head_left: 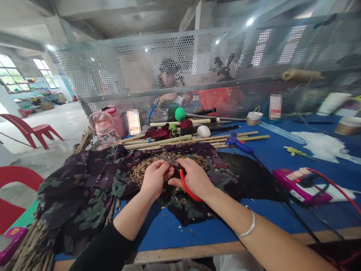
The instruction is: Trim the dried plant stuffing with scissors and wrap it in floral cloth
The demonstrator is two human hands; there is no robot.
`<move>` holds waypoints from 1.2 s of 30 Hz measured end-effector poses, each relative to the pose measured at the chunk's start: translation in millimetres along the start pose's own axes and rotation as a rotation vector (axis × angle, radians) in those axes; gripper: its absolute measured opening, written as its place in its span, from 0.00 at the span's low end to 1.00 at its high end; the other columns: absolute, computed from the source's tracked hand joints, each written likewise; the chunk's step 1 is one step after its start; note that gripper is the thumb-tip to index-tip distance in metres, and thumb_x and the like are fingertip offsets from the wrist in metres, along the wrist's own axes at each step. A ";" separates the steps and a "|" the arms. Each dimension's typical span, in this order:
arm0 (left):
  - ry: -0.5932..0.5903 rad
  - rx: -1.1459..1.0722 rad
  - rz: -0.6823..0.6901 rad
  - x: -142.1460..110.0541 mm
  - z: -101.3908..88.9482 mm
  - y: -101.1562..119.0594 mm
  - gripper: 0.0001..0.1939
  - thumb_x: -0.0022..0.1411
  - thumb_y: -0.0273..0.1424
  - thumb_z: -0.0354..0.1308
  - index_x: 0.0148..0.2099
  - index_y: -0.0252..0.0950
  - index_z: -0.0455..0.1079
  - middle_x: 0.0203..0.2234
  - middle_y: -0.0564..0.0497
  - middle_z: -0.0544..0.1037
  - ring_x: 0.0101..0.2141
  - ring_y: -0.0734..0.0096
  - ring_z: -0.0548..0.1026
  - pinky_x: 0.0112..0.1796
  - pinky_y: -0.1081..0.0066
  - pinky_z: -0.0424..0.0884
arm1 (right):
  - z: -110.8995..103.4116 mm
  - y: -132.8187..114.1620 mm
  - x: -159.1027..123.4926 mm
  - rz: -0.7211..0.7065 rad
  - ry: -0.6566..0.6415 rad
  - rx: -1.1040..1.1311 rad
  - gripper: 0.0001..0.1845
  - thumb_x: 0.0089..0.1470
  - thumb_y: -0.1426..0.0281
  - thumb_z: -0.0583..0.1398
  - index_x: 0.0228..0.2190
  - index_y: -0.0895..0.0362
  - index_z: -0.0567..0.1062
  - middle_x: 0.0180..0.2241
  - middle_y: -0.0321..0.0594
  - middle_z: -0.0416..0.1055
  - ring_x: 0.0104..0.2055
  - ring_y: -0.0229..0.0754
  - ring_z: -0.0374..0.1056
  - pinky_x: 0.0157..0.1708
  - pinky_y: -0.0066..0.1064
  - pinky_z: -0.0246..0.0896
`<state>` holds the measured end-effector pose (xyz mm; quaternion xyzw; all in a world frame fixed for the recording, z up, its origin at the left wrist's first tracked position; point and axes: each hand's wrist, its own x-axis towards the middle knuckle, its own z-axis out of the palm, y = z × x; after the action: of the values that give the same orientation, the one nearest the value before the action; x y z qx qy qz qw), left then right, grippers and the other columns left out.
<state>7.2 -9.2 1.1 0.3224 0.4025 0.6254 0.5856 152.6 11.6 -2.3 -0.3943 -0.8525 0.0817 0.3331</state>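
plant bits [139, 172] on cloth [78, 185], cloth on table [166, 231] before me; scissors [184, 184] in my right hand [195, 177] over bits. sticks [167, 142] behind, mesh screen [125, 76] further back, power strip [302, 193] right.

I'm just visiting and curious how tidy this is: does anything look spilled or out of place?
Slightly: a few stray brown bits lie on the blue tabletop near its front edge. They look spilled because the main heap sits on the dark cloth.

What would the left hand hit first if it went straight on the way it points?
Most likely the scissors blades just ahead of the left hand, then the pile of dry bits beyond; depth is hard to judge.
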 end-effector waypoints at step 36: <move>0.137 0.504 0.209 1.5 -5.4 -0.6 0.09 0.49 0.33 0.56 0.28 0.31 0.71 0.18 0.53 0.73 0.20 0.78 0.69 0.25 0.77 0.67 | -3.4 1.4 -0.3 0.034 -0.071 -0.135 0.32 0.42 0.43 0.58 0.40 0.56 0.70 0.34 0.45 0.72 0.38 0.47 0.69 0.37 0.32 0.61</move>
<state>2.6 -8.4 -2.0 0.4548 0.5486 0.5829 0.3905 155.8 11.9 -0.4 -0.4274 -0.8605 0.0434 0.2740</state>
